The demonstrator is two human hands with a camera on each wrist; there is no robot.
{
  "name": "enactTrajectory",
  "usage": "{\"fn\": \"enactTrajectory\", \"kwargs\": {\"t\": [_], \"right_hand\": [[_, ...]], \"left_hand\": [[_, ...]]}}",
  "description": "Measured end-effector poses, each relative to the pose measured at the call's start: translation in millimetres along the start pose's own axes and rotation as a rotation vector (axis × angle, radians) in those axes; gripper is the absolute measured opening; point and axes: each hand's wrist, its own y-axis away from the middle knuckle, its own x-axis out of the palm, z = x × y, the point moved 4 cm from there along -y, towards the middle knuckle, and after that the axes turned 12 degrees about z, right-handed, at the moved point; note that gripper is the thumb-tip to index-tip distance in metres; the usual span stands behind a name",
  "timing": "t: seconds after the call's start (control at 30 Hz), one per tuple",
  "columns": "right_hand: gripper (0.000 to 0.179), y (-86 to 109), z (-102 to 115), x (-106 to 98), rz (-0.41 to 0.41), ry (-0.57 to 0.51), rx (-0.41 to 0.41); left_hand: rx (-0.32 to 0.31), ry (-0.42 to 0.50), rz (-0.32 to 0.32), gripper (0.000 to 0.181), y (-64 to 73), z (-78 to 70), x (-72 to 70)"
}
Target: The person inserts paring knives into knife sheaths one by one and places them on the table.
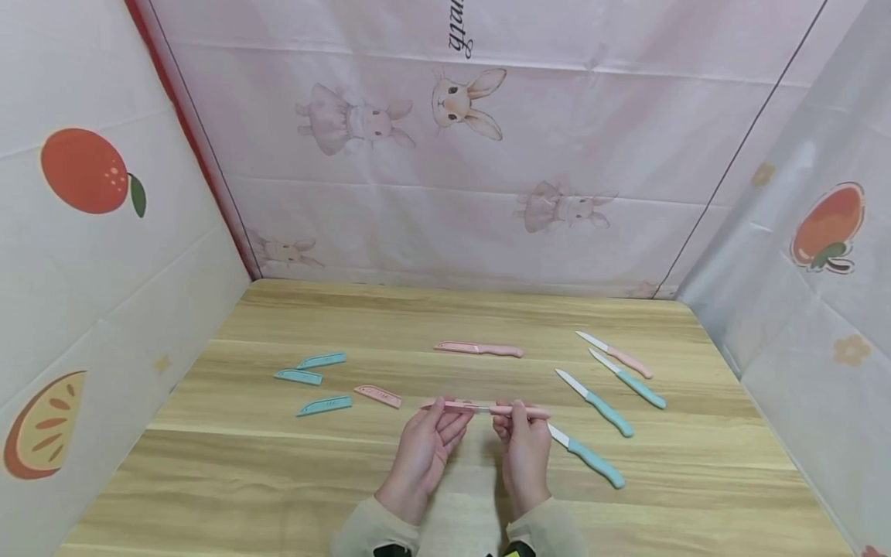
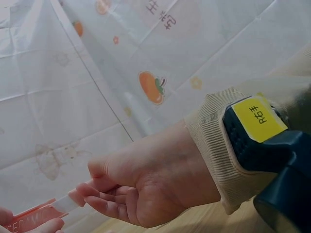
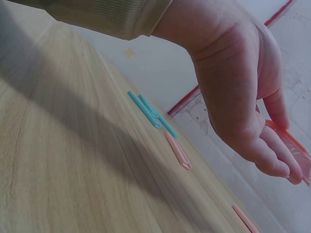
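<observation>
Over the front middle of the table, my left hand (image 1: 423, 452) holds a pink knife sheath (image 1: 459, 406) between thumb and fingers. Beside it, my right hand (image 1: 527, 456) grips the pink handle of a paring knife (image 1: 537, 413), its blade pointing left. The blade is partly inside the sheath, and a short bare stretch shows between the two. In the left wrist view, the right hand (image 2: 141, 187) pinches the handle and lettering shows on the sheath (image 2: 36, 217). The right wrist view shows the left hand (image 3: 238, 92) with the sheath (image 3: 294, 145); the knife is out of sight there.
Behind the hands lies a sheathed pink knife (image 1: 480, 349). To the right are several bare knives, one pink (image 1: 629, 361) and the others teal (image 1: 595, 464). At left lie a loose pink sheath (image 1: 378, 396) and three teal sheaths (image 1: 324, 404). Printed curtains surround the wooden table (image 1: 230, 480).
</observation>
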Motion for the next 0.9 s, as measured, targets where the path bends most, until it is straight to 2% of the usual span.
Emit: {"fn": "enactTrajectory", "kwargs": {"t": [0.9], "right_hand": [[0.018, 3.7, -0.8, 2.9, -0.006, 0.029, 0.009]], "left_hand": [[-0.013, 0.011, -0.014, 0.043, 1.9, 1.2, 0.6]]}}
